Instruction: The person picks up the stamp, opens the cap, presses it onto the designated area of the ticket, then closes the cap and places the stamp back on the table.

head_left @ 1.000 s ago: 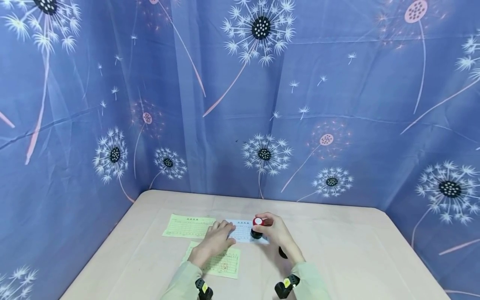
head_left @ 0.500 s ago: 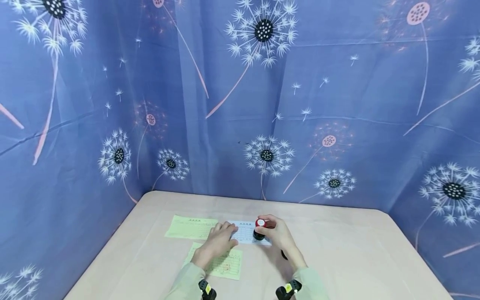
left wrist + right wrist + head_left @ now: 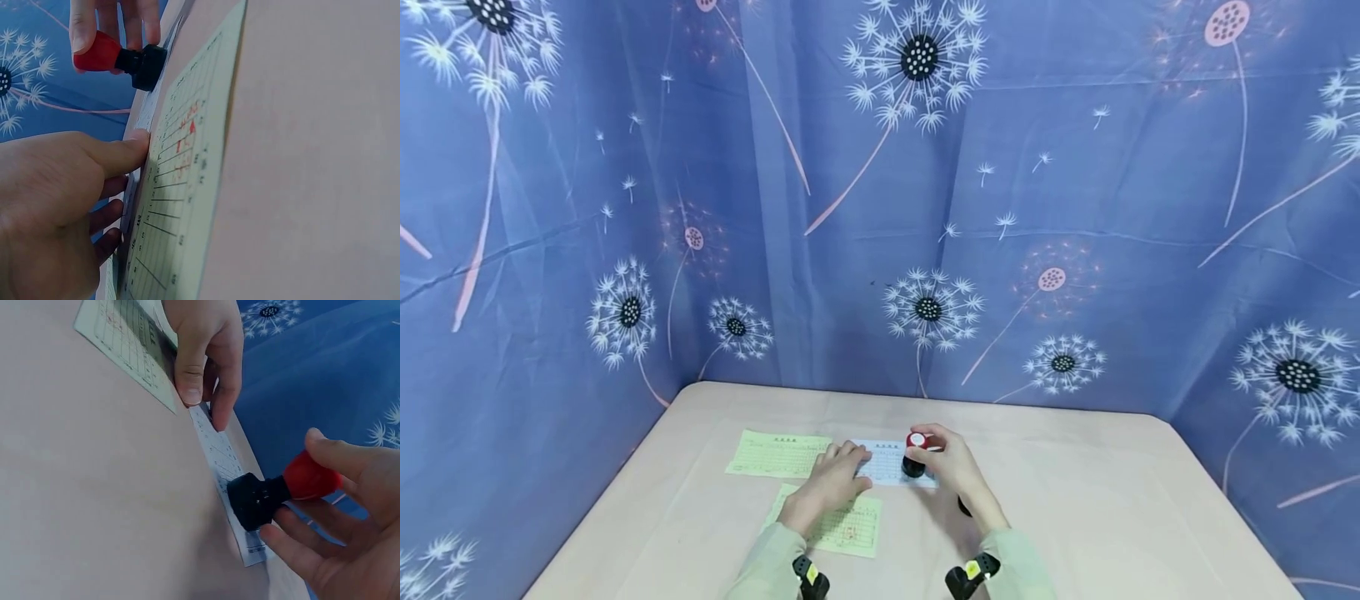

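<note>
My right hand (image 3: 958,468) grips a stamp (image 3: 913,463) by its red knob, with the thumb on one side and the fingers on the other. The black base of the stamp stands over the right part of a pale blue printed slip (image 3: 878,463); in the right wrist view the black base (image 3: 250,503) is right at the slip. At the slip's left end rests my left hand (image 3: 831,485), palm down, fingers extended, the thumb (image 3: 128,155) near its edge. Nearer to me lies a green slip (image 3: 859,533) with red stamp marks, partly hidden under my left forearm.
Another green slip (image 3: 775,452) lies to the left of my left hand. A round black thing (image 3: 964,505) shows partly from behind my right wrist. The pale table (image 3: 1112,500) meets a blue dandelion-print curtain (image 3: 850,333) at its back and sides.
</note>
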### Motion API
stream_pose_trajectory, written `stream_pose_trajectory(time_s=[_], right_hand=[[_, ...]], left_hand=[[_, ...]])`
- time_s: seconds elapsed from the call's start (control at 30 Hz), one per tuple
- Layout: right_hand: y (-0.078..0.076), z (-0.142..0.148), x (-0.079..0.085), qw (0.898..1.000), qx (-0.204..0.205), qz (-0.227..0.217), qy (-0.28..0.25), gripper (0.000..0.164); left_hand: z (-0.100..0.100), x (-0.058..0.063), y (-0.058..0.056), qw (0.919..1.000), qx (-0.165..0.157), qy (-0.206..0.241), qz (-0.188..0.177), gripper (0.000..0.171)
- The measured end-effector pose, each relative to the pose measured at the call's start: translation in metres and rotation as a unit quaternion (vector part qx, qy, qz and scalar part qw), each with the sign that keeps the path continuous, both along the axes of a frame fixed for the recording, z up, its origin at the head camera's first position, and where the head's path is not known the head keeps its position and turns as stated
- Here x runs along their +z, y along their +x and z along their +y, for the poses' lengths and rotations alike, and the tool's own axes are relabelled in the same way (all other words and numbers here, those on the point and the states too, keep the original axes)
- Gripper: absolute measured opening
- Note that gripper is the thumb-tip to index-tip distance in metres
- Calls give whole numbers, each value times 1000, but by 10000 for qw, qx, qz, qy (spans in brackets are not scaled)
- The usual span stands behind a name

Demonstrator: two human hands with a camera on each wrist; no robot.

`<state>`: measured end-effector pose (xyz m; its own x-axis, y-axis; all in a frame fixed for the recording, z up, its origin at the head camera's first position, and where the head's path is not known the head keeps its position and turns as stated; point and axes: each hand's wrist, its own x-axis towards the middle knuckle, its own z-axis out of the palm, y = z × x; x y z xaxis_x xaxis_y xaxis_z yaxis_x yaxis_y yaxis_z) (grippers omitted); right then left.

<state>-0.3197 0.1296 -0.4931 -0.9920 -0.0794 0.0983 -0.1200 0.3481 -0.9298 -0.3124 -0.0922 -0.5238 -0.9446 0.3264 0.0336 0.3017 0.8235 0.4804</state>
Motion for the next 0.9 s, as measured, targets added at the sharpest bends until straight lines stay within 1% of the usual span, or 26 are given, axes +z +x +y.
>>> stream_pose_trajectory(time_s=[0.1, 0.2, 0.3, 0.4, 0.5, 0.67, 0.77, 0.9], right_hand=[[2, -1, 3, 9997, -192, 114, -31, 36], [3, -1, 7, 9989, -351, 185, -263, 37], [3, 1, 12, 9970, -312, 229, -677, 39], [2, 2, 16, 9944, -214, 220, -1009, 41], [4, 7, 18, 9936, -153, 202, -1104, 42], [8, 13, 18, 9918, -154, 216, -1246, 41], [9, 15, 19, 9900, -175, 214, -1385, 40], [11, 17, 21, 9890, -173, 213, -1456, 40]], left_hand=[[-2, -1, 1, 10000, -16, -12, 27, 46], [-3, -3, 1, 9999, -28, -40, 107, 46], [-3, -3, 1, 9998, -54, -43, 199, 45], [-2, -2, 0, 9998, -42, -94, 173, 46], [0, 2, -1, 9998, -93, -146, 89, 46], [2, 11, -4, 9984, -195, -496, 200, 46], [1, 12, -5, 9975, -193, -644, 222, 46], [-1, 10, -5, 9972, -199, -661, 280, 51]])
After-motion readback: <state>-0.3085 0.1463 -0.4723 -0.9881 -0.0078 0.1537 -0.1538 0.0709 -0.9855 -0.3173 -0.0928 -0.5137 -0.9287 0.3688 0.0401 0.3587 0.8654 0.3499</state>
